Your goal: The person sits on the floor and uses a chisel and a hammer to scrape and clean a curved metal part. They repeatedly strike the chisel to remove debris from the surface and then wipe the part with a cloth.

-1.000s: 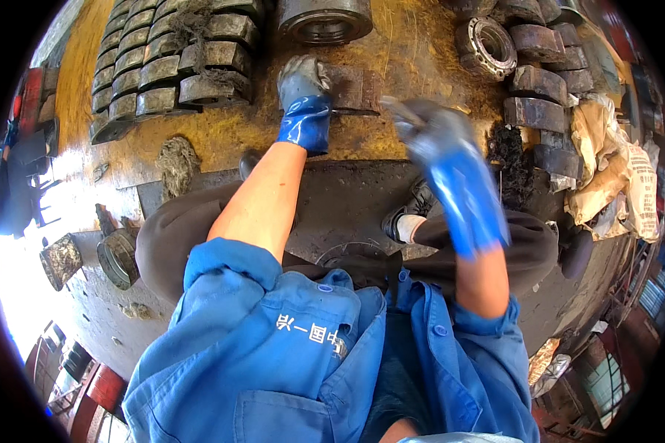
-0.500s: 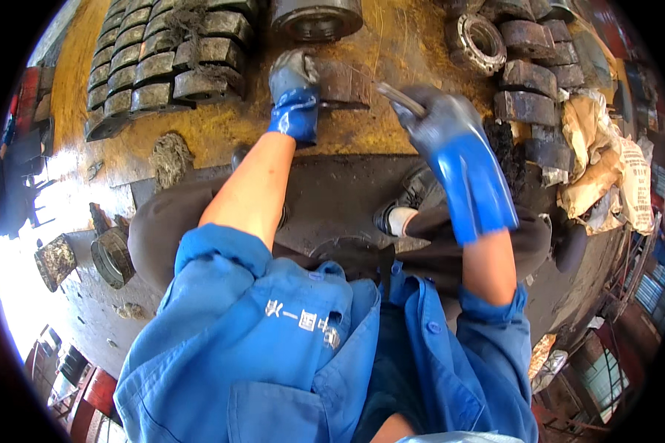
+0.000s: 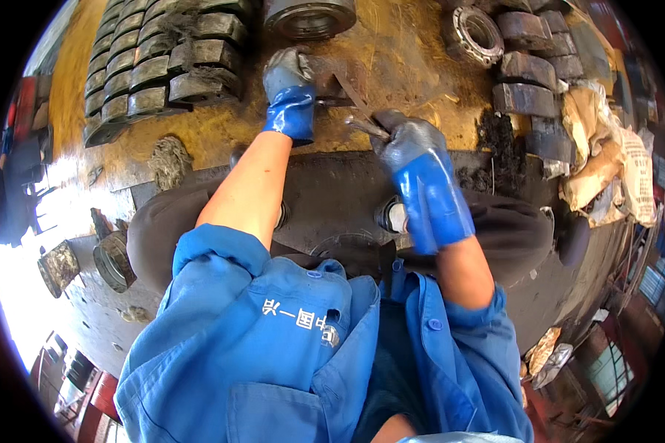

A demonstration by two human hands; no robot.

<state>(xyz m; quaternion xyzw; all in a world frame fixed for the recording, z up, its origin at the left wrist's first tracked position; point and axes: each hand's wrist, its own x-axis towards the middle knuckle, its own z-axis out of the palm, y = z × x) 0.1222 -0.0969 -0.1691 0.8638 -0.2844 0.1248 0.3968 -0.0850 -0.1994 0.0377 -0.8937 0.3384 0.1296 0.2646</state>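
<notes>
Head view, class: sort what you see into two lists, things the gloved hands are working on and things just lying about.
In hand:
left hand on a dark metal block
right hand, its grip closed on a thin scraper

Lying about:
rows of dark blocks
metal ring
flanged ring
crumpled sacks
blocks at right

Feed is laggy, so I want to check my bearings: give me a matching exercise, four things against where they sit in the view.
Things:
1. left hand
2. right hand
3. rows of dark metal blocks
4. crumpled sacks

Places:
A. far right edge
B. upper left, on the yellow floor
C. top centre, on a flat metal piece
D. centre, gripping a thin metal tool

Pairs: 1-C, 2-D, 3-B, 4-A
</notes>
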